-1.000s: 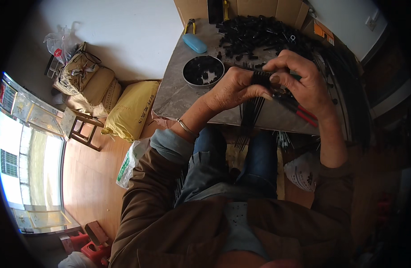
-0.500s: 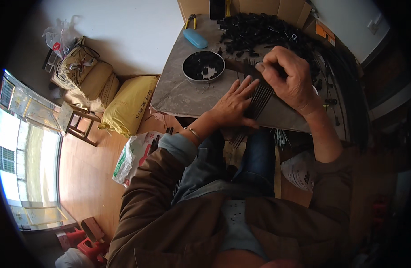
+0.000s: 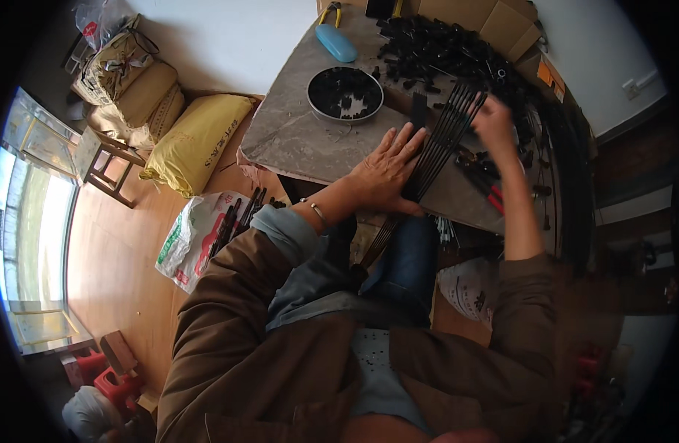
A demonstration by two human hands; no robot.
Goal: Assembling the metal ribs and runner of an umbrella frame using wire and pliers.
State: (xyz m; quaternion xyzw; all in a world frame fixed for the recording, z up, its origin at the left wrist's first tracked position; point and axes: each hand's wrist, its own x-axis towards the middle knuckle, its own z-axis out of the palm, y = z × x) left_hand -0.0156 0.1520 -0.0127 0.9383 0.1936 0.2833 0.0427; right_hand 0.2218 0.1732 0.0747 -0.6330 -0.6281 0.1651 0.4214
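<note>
A row of long thin black rods [image 3: 437,144] lies side by side, running from the table top down over its near edge toward my lap. My left hand [image 3: 383,173] rests flat across the row's left side, fingers stretched and thumb reaching over the near part. At the far ends of the rods is my right hand [image 3: 496,127], smeared by motion; whether its fingers hold anything is unclear. Just beyond my left fingertips stands a flat black piece [image 3: 419,109]. To the left, a round bowl [image 3: 315,108] contains many small black pieces.
A heap of black parts [image 3: 435,52] covers the back of the table [image 3: 280,140]. A blue case [image 3: 336,43] and yellow-handled pliers [image 3: 330,10] lie at the far left. A red-handled tool [image 3: 493,196] sits to the right. A yellow sack [image 3: 199,144] and stool [image 3: 107,166] stand left.
My right hand has moved from above the rods to beside their far ends, its fingers now blurred. More of the rods and the red-handled tool show. The whole view has shifted slightly.
</note>
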